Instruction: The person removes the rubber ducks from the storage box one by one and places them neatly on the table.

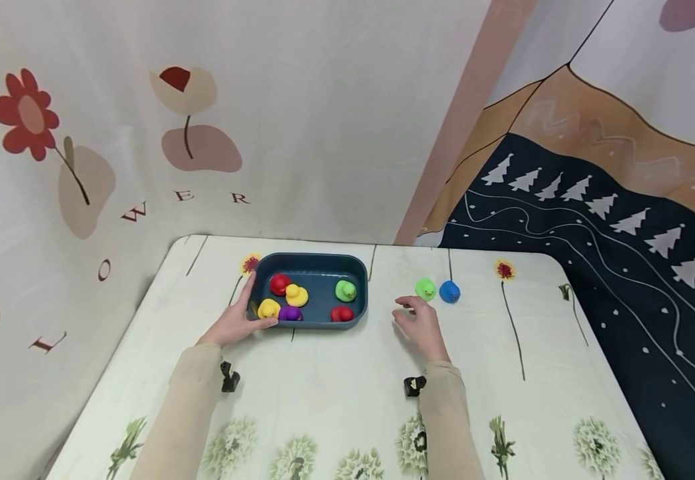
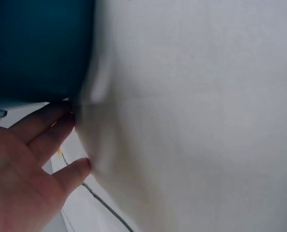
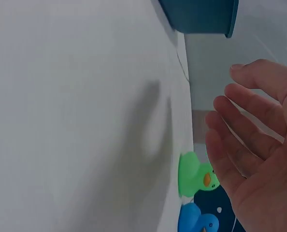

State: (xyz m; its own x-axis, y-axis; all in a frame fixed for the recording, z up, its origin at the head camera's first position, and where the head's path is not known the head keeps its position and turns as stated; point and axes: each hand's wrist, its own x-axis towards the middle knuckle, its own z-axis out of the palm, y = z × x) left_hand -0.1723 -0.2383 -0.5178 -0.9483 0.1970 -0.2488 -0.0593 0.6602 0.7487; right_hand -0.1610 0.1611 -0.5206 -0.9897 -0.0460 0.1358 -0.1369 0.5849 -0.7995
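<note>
My left hand (image 1: 236, 325) grips the left end of a dark blue tray (image 1: 323, 263), its thumb along the near rim. Inside the tray, two yellow rubber ducks (image 1: 297, 296), a purple duck (image 1: 290, 313) and a red duck (image 1: 279, 285) sit at the left. A green duck (image 1: 345, 291) and another red duck (image 1: 342, 313) are at the tray's right. My right hand (image 1: 424, 329) hovers above the table with loosely bent fingers, holding nothing. Just beyond it stand a light green duck (image 3: 196, 175) and a blue duck (image 1: 450, 291), side by side.
A white cloth with printed flowers covers the table (image 1: 323, 387). Behind it hangs a pale printed curtain (image 1: 323, 133), with a dark tree-patterned cloth (image 1: 563, 200) at the right. Black wrist cameras (image 1: 414, 386) sit by both sleeves.
</note>
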